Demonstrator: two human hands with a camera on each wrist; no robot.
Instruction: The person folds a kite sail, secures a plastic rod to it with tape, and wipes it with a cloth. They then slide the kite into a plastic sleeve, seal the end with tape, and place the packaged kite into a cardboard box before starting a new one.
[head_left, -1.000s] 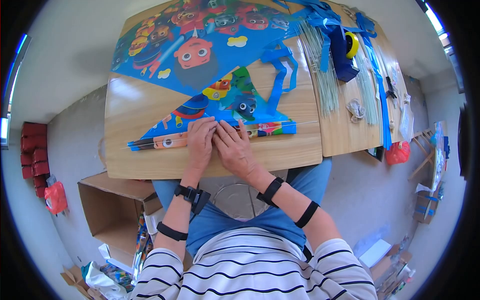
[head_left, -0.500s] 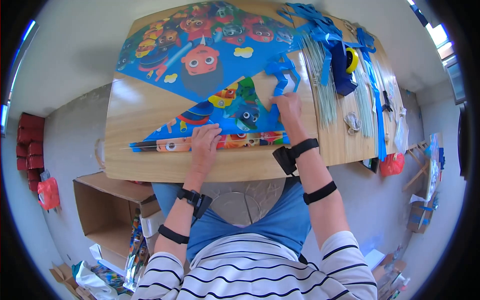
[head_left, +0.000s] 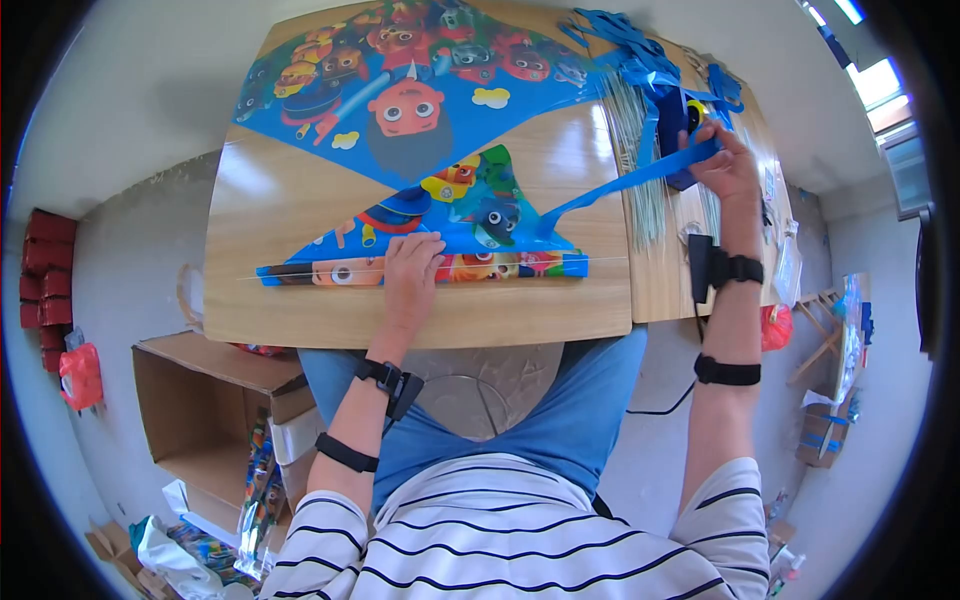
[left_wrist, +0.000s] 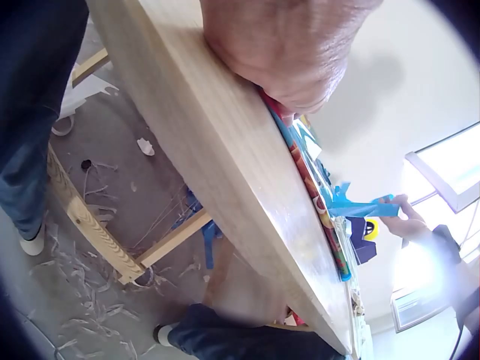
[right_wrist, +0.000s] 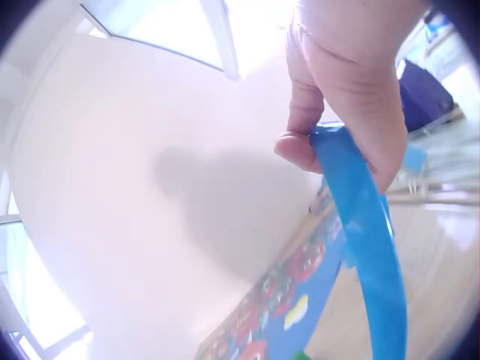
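My left hand (head_left: 410,268) rests on the rolled near edge of a cartoon-printed sheet (head_left: 490,222), its fingers lying across the fold. A thin pale rod (head_left: 340,270) runs along that edge and sticks out past the left end. Off to the right, my right hand (head_left: 728,165) is raised and pinches the end of a blue strip (head_left: 640,180) between thumb and fingers. The strip stretches from there down to the sheet's right part. In the right wrist view the strip (right_wrist: 367,240) hangs from the pinch as a flat, glossy band.
A larger printed sheet (head_left: 350,120) covers the table's far left. Beyond the table seam lie thin pale sticks (head_left: 645,215), a dark blue tape dispenser (head_left: 672,140) with a yellow roll and tangled blue strips (head_left: 630,40). A cardboard box (head_left: 200,400) stands on the floor at left.
My right hand left the sheet beside the left hand, took hold of the blue strip and drew its end up and to the right. The left hand stayed on the fold.
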